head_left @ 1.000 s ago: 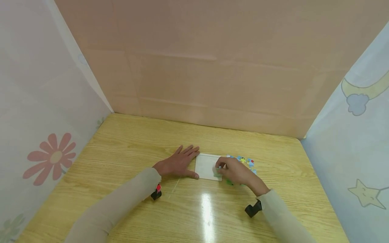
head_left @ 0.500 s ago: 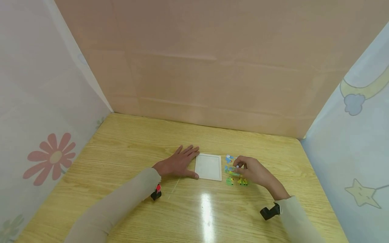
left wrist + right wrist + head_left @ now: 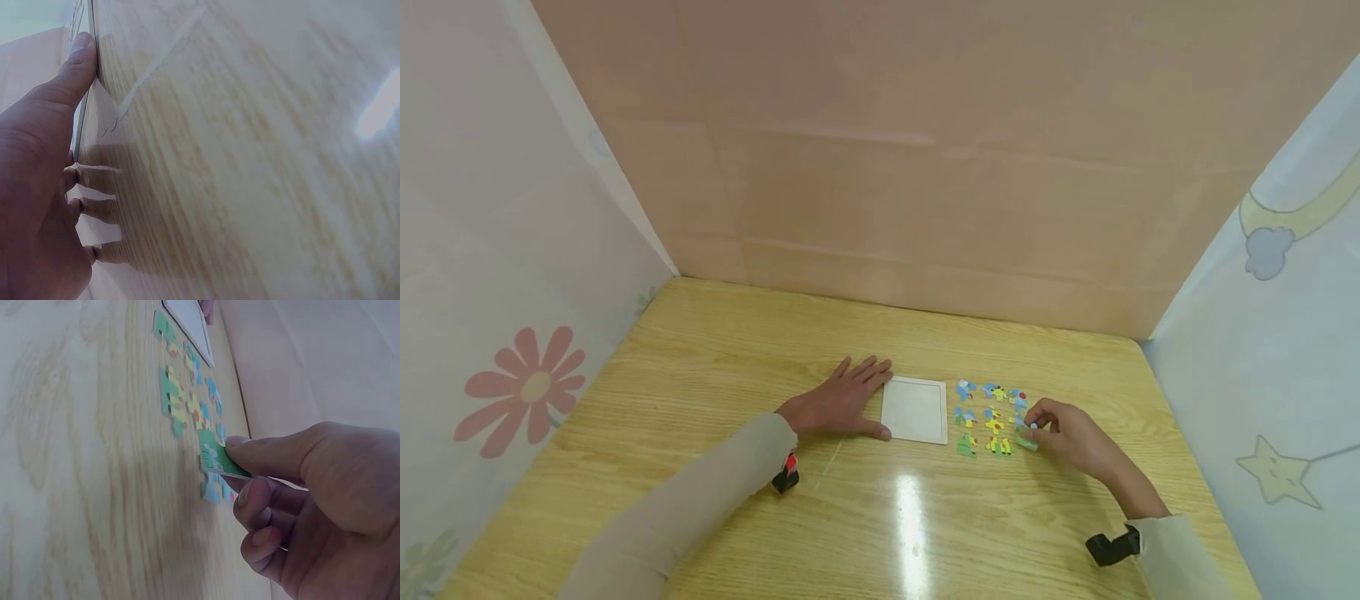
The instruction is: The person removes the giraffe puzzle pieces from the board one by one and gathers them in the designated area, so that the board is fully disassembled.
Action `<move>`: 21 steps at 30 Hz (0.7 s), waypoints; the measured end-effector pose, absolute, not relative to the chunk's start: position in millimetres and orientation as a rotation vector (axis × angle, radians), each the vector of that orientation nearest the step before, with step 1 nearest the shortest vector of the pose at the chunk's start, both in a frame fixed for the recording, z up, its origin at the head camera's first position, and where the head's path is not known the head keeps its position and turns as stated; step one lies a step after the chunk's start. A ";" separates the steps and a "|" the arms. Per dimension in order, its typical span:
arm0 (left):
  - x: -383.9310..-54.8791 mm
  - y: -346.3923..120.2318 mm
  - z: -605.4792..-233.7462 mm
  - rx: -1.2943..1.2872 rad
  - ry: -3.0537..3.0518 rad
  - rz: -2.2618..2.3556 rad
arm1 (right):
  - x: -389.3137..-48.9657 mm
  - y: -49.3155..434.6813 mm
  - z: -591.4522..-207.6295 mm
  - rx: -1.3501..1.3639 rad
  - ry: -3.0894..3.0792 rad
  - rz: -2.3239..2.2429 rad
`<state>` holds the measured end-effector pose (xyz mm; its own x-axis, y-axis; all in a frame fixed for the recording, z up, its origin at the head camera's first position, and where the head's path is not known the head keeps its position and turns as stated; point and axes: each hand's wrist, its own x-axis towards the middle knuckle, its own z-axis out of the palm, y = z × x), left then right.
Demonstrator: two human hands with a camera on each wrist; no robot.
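Observation:
My left hand [image 3: 837,405] lies spread on the table, its thumb and fingertips against the left edge of a square white puzzle board [image 3: 914,411]. Between thumb and fingers my right hand [image 3: 1075,440] pinches a green puzzle piece [image 3: 219,455], at the lower right of the other pieces. Several loose puzzle pieces [image 3: 993,421] in blue, yellow and green lie in rough rows just right of the board. In the right wrist view the pinched piece is tilted, partly covered by the thumb, with blue pieces [image 3: 211,489] behind it.
The wood-grain table [image 3: 760,350] ends at a plain tan backdrop [image 3: 887,167]. Patterned cloth walls stand at left [image 3: 490,250] and right [image 3: 1300,375]. A bright reflection shows on the table in front of the board.
My right hand has moved right with the green puzzle piece, from over the board to the right end of the bottom row. The left hand has stayed in place.

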<state>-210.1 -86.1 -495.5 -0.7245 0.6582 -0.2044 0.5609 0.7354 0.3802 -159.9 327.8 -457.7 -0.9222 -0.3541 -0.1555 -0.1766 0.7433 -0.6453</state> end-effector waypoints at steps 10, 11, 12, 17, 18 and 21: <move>-208.3 -84.4 -489.5 0.938 2.596 0.444 | -152.4 339.1 -462.1 -0.381 2.663 -0.915; -208.2 -84.3 -489.4 0.937 2.598 0.447 | -152.3 339.3 -462.3 -0.384 2.657 -0.913; -208.3 -84.4 -489.5 0.935 2.600 0.442 | -152.3 339.5 -462.6 -0.388 2.654 -0.910; -208.1 -84.6 -489.9 0.943 2.607 0.444 | -153.7 340.8 -464.4 -0.404 2.669 -0.876; -207.8 -84.7 -489.8 0.946 2.608 0.445 | -154.1 341.2 -465.5 -0.416 2.674 -0.870; -207.7 -84.7 -490.2 0.953 2.608 0.450 | -155.7 342.2 -468.4 -0.415 2.676 -0.870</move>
